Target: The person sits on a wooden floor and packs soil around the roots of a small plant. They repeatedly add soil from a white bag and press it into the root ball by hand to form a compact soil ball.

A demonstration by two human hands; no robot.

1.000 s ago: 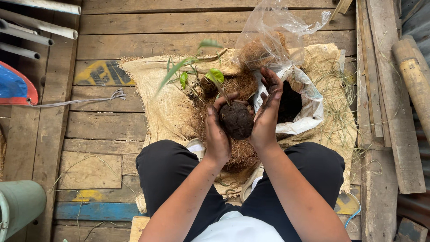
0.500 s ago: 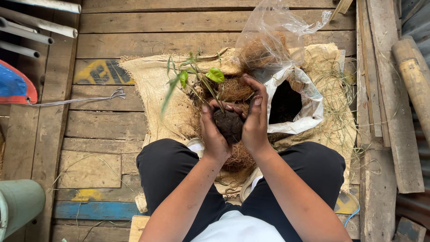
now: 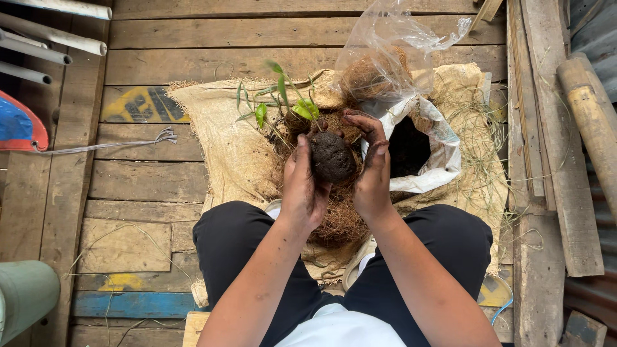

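Person sits on the plank floor (image 3: 160,180), legs apart in black trousers (image 3: 238,244), burlap sack (image 3: 218,135) spread out in front.

Both hands are up over the lap, cupped around a dark soil ball (image 3: 332,157). Left hand (image 3: 302,186): palm against the ball's left side, fingers curled partway, thumb up along it. Right hand (image 3: 371,168): fingers bent over the ball's top and right side, smeared with dark soil. Neither hand is fully closed; the ball sits pinched between the two palms, most of its face visible in the gap.

The ball hangs above a heap of brown coconut fibre (image 3: 337,222) piled on the sack between the knees. Just behind the ball, a small green plant (image 3: 283,103) with thin stems and a few leaves rises from the fibre; can't tell if its roots go into the ball.

To the right of the hands, a white bag (image 3: 443,151) lies open, dark soil inside. Behind it, a clear plastic bag (image 3: 392,48) holds more brown fibre. Loose dry strands (image 3: 482,135) are scattered over the sack's right side.

Far left: white pipes (image 3: 51,38) along the edge, a blue-and-red object (image 3: 19,125), a frayed grey string (image 3: 109,145) across the planks, a pale green container (image 3: 26,295) at the lower corner. Right edge: weathered timber (image 3: 591,122).
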